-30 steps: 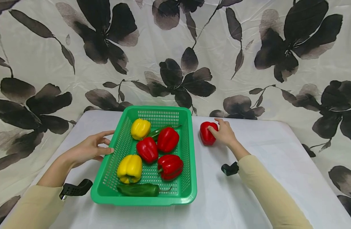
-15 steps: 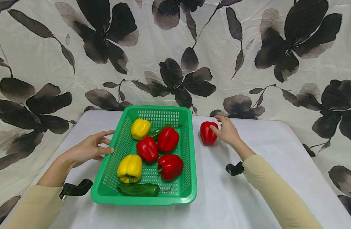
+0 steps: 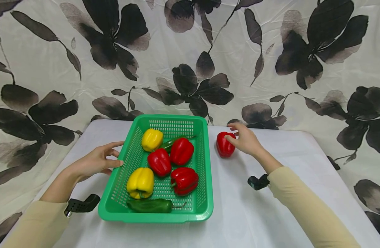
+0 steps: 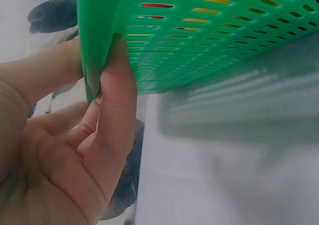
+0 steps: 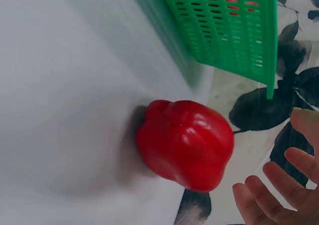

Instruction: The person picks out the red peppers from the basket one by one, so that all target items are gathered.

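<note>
A green plastic basket stands on the white table. It holds red bell peppers, yellow bell peppers and green chili peppers. My left hand pinches the basket's left rim, thumb on one side and fingers on the other, as the left wrist view shows. To the right of the basket, a single red bell pepper lies on the tabletop. Beside it my right hand hovers with fingers spread and slightly bent. In the right wrist view a gap separates those fingers from the pepper.
The white table ends at a back edge just behind the loose pepper. Beyond hangs a pale cloth with dark flowers. Small black cameras are strapped at both wrists.
My right forearm has swung a little to the right, and the hand has drawn slightly off the loose red bell pepper. The left hand, basket and peppers stay put.
</note>
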A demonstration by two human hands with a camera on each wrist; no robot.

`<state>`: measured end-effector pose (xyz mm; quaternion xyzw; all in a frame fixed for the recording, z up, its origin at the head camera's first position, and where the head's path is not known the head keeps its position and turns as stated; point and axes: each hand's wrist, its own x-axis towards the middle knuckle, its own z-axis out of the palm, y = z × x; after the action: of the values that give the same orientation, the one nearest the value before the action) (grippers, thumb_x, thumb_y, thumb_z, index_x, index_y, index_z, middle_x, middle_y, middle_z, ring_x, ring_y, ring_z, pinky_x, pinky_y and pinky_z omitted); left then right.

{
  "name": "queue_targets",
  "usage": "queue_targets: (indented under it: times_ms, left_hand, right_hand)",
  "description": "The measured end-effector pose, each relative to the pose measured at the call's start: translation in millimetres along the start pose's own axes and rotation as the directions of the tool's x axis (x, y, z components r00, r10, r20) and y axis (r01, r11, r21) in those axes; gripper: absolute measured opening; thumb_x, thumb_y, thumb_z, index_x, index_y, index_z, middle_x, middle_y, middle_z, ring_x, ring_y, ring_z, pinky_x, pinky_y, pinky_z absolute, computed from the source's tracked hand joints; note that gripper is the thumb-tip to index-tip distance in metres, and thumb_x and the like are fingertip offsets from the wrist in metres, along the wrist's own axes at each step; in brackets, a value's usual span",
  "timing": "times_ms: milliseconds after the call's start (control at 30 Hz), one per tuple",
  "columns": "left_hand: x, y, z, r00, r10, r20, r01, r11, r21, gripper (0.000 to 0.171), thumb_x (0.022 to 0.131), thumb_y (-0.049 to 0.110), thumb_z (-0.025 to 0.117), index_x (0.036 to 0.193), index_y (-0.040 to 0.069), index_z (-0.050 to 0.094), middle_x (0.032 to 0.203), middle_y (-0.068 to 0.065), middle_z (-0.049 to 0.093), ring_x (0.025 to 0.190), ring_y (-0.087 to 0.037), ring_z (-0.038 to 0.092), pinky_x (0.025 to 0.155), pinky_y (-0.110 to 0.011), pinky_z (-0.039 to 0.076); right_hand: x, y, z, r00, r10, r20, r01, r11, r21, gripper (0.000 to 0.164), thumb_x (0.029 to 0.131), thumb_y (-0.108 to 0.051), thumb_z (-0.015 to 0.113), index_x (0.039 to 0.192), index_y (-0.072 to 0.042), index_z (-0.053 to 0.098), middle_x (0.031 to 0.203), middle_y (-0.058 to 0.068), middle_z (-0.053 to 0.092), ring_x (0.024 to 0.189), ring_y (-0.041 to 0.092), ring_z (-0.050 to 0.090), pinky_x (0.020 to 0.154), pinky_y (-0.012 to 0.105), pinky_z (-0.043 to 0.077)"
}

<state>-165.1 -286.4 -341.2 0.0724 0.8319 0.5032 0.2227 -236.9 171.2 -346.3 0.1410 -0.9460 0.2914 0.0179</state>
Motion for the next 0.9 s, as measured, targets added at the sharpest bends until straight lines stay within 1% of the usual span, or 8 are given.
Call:
queue_targets:
  times_ms: [100, 233, 500, 700, 800, 900]
  left_hand:
    - [0.1, -0.4, 0.1, 1.000, 0.001, -0.002, -0.001, 1.000, 0.004, 0.085, 0.086, 0.018, 0.065, 0.148, 0.006, 0.008, 0.112, -0.025, 0.047, 0.082, -0.027, 0.064, 0.070, -0.040, 0.057]
    - [-0.1, -0.5, 0.3, 1.000, 0.002, -0.004, -0.002, 1.000, 0.008, 0.085, 0.086, 0.018, 0.065, 0.148, 0.006, 0.008, 0.112, -0.025, 0.047, 0.082, -0.027, 0.064, 0.070, -0.040, 0.057]
    - [0.0, -0.4, 0.5, 1.000, 0.001, -0.005, -0.001, 1.000, 0.013, 0.085, 0.086, 0.018, 0.065, 0.148, 0.006, 0.008, 0.113, -0.025, 0.047, 0.083, -0.026, 0.064, 0.071, -0.040, 0.057]
    - [0.4, -0.1, 0.8, 1.000, 0.000, -0.006, 0.000, 1.000, 0.009, 0.084, 0.086, 0.018, 0.065, 0.148, 0.006, 0.009, 0.113, -0.025, 0.047, 0.083, -0.027, 0.064, 0.071, -0.040, 0.057]
    - [0.7, 0.0, 0.7, 1.000, -0.001, -0.005, 0.001, 1.000, 0.007, 0.085, 0.086, 0.018, 0.065, 0.148, 0.006, 0.008, 0.113, -0.025, 0.047, 0.083, -0.027, 0.064, 0.071, -0.040, 0.057]
    - [0.8, 0.1, 0.3, 1.000, -0.004, -0.005, 0.004, 1.000, 0.008, 0.085, 0.086, 0.018, 0.065, 0.148, 0.007, 0.009, 0.112, -0.025, 0.047, 0.083, -0.027, 0.064, 0.071, -0.040, 0.057]
  right_hand:
    - [-0.4, -5.2, -2.5, 0.999, -0.013, 0.033, 0.013, 1.000, 0.012, 0.050, 0.087, -0.018, 0.061, 0.132, -0.003, 0.044, 0.125, 0.020, 0.052, 0.109, 0.037, 0.055, 0.082, 0.045, 0.053]
    - [-0.7, -14.2, -6.1, 0.996, -0.057, 0.065, 0.056, 0.998, 0.021, 0.052, 0.087, -0.019, 0.061, 0.133, -0.004, 0.044, 0.126, 0.019, 0.051, 0.109, 0.036, 0.055, 0.082, 0.045, 0.053]
    - [-1.6, -32.0, -10.2, 0.983, -0.147, 0.106, 0.140, 0.988, 0.072, 0.049, 0.087, -0.019, 0.062, 0.132, -0.005, 0.046, 0.126, 0.016, 0.053, 0.108, 0.032, 0.058, 0.087, 0.045, 0.051]
    - [-2.2, -46.2, -11.8, 0.959, -0.231, 0.162, 0.216, 0.971, 0.104, 0.051, 0.086, -0.018, 0.064, 0.132, -0.006, 0.046, 0.129, 0.016, 0.052, 0.108, 0.030, 0.058, 0.090, 0.043, 0.049]
    - [-1.9, -53.9, -11.1, 0.942, -0.268, 0.202, 0.247, 0.961, 0.122, 0.052, 0.086, -0.019, 0.064, 0.133, -0.006, 0.045, 0.131, 0.016, 0.049, 0.110, 0.028, 0.056, 0.091, 0.042, 0.049]
    - [-1.1, -62.1, -9.6, 0.920, -0.307, 0.243, 0.278, 0.949, 0.148, 0.053, 0.086, -0.020, 0.064, 0.133, -0.006, 0.044, 0.133, 0.014, 0.048, 0.113, 0.029, 0.054, 0.091, 0.040, 0.049]
